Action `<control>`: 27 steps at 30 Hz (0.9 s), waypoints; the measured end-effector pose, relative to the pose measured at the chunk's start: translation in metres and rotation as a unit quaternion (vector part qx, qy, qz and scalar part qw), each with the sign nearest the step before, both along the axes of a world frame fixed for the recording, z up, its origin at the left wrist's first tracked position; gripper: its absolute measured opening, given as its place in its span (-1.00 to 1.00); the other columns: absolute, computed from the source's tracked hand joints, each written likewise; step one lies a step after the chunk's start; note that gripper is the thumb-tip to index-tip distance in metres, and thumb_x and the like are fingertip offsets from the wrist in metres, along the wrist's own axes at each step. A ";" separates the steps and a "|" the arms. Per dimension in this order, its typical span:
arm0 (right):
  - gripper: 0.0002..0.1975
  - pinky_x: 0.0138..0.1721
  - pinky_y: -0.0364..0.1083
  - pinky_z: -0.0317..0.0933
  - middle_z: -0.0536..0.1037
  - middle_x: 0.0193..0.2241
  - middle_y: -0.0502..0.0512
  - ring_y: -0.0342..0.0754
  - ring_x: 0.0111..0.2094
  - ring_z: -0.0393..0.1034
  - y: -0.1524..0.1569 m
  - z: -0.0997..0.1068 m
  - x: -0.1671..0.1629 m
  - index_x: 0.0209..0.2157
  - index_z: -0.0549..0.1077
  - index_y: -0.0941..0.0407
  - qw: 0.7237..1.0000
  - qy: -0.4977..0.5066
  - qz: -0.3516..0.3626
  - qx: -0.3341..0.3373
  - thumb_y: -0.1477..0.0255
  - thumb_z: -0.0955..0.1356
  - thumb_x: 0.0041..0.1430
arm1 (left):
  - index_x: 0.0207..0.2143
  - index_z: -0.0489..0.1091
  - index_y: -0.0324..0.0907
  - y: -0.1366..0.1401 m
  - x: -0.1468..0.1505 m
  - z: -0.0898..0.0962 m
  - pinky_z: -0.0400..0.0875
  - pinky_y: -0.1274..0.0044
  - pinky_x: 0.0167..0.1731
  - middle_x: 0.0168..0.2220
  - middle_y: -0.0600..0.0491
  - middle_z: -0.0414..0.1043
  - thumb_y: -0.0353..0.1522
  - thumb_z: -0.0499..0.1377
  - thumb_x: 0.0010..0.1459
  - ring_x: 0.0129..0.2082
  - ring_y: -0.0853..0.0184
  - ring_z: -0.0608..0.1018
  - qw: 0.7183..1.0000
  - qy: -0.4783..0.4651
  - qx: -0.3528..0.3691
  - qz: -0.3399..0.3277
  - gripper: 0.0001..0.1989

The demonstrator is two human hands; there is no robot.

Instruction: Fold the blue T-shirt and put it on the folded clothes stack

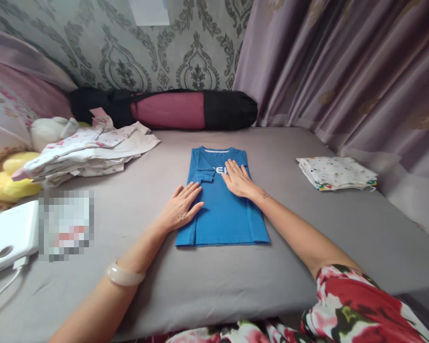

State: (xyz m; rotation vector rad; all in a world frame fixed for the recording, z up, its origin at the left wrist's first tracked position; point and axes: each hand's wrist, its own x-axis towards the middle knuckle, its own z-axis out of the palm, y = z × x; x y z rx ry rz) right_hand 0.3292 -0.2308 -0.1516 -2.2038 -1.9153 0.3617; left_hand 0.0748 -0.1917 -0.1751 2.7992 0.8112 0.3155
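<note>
A blue T-shirt [221, 216] lies front up on the grey sheet, its neckline at the far end. Both its sides are folded inward, and the left sleeve rests doubled over on the chest. White lettering on the chest is partly covered. My left hand [182, 207] lies on the shirt's left edge, fingers stretched out and pointing toward the sleeve. Flat on the upper right of the shirt is my right hand [238, 180], its fingers extended over the lettering. Neither hand grips anything.
Left of the shirt is a pile of light clothes [93, 147]; a small folded stack [338, 172] lies right. A long black and maroon bag [168, 109] runs along the wall. Near left are a white device [16, 231] with a cable and a blurred-out item [67, 224].
</note>
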 end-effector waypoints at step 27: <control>-0.32 0.35 0.22 -0.31 -0.08 0.38 0.31 0.14 0.39 -0.24 -0.120 -0.014 0.000 0.36 -0.01 0.30 0.997 -0.050 -0.056 -0.005 0.18 -0.03 0.37 | 0.22 0.18 -0.31 -0.031 -0.023 0.005 0.07 0.14 0.27 0.30 -0.26 0.15 -0.11 -0.17 0.36 0.32 0.05 0.18 0.999 0.039 0.027 0.002 -0.43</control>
